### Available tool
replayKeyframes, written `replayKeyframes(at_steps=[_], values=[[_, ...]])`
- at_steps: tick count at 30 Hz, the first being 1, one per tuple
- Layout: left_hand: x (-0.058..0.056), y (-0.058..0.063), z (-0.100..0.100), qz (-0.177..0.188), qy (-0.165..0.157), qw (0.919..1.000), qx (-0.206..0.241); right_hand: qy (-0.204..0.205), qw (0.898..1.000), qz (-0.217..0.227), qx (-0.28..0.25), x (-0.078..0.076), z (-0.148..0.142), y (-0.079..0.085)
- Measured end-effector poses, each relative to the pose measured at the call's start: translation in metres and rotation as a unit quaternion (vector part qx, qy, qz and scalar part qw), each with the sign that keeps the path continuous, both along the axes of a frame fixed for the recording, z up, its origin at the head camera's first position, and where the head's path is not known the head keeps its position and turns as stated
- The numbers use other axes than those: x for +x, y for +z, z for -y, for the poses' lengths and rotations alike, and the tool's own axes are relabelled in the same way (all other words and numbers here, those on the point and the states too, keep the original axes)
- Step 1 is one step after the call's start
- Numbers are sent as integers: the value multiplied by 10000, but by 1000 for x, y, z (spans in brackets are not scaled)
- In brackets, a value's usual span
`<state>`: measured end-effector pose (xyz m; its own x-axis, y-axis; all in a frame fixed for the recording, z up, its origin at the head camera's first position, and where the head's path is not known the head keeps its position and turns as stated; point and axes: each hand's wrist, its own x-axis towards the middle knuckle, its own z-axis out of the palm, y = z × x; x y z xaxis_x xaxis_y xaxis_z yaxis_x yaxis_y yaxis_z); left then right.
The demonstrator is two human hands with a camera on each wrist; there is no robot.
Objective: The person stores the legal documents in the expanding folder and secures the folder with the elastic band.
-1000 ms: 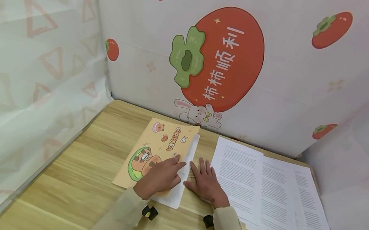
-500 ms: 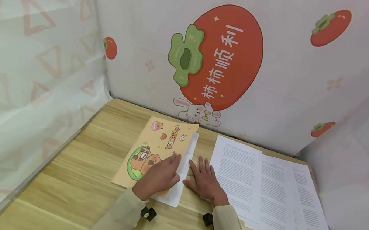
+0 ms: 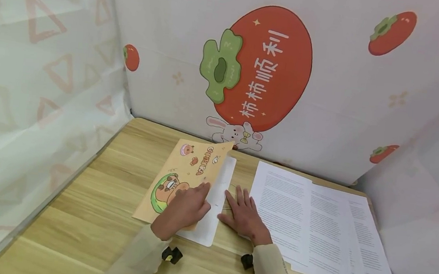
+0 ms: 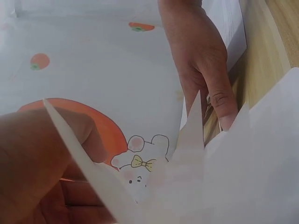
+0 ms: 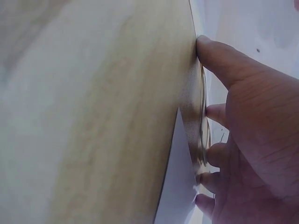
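A tan folder with capybara cartoons lies on the table, its front cover tilted up along the right side. My left hand pinches that cover at its right edge; in the left wrist view the white edge runs between thumb and fingers. Underneath shows the white inside with rounded corners. My right hand rests with spread, straight fingers on the table beside the folder's right edge, fingertips by a thin cord loop. White pointed flaps stand out in the left wrist view.
Several printed sheets lie overlapping on the right of the wooden table, close beside my right hand. A cloth backdrop with persimmon pictures stands behind the table, and patterned cloth hangs along the left.
My left hand has drawn slightly left and raised the folder's cover higher, baring more of the white inside. My right hand stays where it was.
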<state>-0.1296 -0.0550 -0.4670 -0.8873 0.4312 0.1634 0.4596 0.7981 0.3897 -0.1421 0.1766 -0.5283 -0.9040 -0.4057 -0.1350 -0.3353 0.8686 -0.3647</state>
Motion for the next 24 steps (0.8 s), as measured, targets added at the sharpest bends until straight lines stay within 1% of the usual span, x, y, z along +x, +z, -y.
replayKeyframes(at_steps=[4,7,12,14,16,24], values=[[0,4,7,-285,-141,9993,185,-15,10000,2,-57,0,1,2],[0,7,12,-359,-319,9980,401,-42,10000,-12,-73,2,1,3],[-5,17,20,-231,-591,9962,591,-72,9999,19,-113,2,0,3],[-7,22,23,-178,-636,9958,628,-63,9999,3,-122,2,0,3],[-8,27,26,-38,-667,9952,712,-58,9999,-9,-123,2,0,3],[-10,38,35,233,-742,9938,798,-97,9997,113,-214,2,0,3]])
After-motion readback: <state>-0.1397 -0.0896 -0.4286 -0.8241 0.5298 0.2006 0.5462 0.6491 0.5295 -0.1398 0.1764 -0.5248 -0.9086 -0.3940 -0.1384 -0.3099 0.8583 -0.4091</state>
